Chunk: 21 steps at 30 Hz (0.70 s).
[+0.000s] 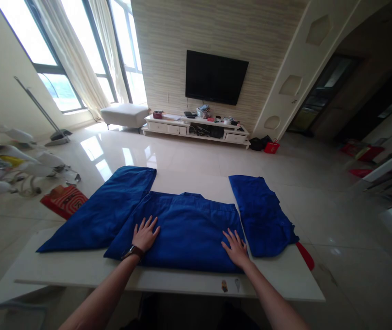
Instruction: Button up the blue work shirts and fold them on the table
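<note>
A folded blue garment (189, 229) lies flat across the middle of the white table (168, 280). My left hand (145, 234) rests on its left part with the fingers spread, a dark watch on the wrist. On its right part my right hand (235, 247) lies flat, fingers apart. Left of it is a second folded blue cloth piece (103, 211), partly against the middle one. To the right lies another blue folded piece (263, 215) with an uneven right edge. Neither hand grips anything.
Two small items, one yellow and dark (224, 286) and one grey (237, 285), lie at the table's front edge. A red bag (64, 201) stands on the floor at left. Further off are a low TV cabinet (168, 126) and a white bench (124, 115).
</note>
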Tool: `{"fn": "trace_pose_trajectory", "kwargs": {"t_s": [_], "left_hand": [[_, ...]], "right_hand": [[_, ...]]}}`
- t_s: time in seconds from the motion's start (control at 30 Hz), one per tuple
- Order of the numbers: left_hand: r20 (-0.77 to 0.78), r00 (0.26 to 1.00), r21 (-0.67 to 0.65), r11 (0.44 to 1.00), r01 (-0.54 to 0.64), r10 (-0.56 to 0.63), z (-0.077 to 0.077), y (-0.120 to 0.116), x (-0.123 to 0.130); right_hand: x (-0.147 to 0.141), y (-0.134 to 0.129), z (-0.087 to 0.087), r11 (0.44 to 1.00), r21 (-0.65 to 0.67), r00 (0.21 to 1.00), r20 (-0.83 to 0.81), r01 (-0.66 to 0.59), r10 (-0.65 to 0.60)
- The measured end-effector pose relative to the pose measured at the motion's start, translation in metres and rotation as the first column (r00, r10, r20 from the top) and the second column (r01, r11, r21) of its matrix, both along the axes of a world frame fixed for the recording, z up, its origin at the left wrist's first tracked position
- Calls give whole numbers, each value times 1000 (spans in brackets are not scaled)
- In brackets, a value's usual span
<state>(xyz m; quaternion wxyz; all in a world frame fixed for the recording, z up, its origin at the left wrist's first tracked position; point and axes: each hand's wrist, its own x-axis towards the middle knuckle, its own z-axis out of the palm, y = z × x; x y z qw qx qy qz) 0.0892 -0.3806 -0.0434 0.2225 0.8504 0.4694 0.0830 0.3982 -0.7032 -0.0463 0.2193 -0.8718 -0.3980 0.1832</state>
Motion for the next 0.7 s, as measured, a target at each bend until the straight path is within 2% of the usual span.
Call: {"fn": "trace_pose_trajectory", "kwargs": {"t_s": [0.07, 0.17, 0.33, 0.4, 0.47, 0.53, 0.57, 0.63, 0.7], "left_hand": [[-117, 992, 58, 997, 59, -51, -9, -5, -9], [-179, 981, 62, 995, 82, -70, -12, -15, -18], [-161, 976, -80, 987, 137, -148, -12, -28, -50], [-98, 986, -107, 986, 125, -136, -11, -27, -75], [-41, 999, -55, 998, 27, -30, -7, -27, -105], [-25, 986, 1, 986, -164, 164, -4, -32, -138], [-30, 957, -1, 957, -289, 289, -3, -36, -154], [-41, 852, -87, 847, -524, 523, -4, -49, -180], [18, 774, -259, 751, -608, 633, -7, -65, -194]], "right_hand": [[-8, -16, -10, 994, -102, 995, 86, -37, 46], [-17, -33, -13, 986, -165, 995, 87, -39, 54], [-30, -67, -8, 982, -189, 999, 18, -32, 36], [-34, -85, -7, 986, -150, 997, 45, 75, -69], [-36, -106, -8, 949, -94, 952, 82, 300, -293], [-39, -127, -10, 845, -34, 845, -22, 533, -534], [-41, -136, -11, 791, -27, 784, -119, 611, -609], [-48, -152, -13, 734, -40, 692, -305, 678, -655], [-55, -161, -13, 714, -61, 592, -513, 697, -621]]}}
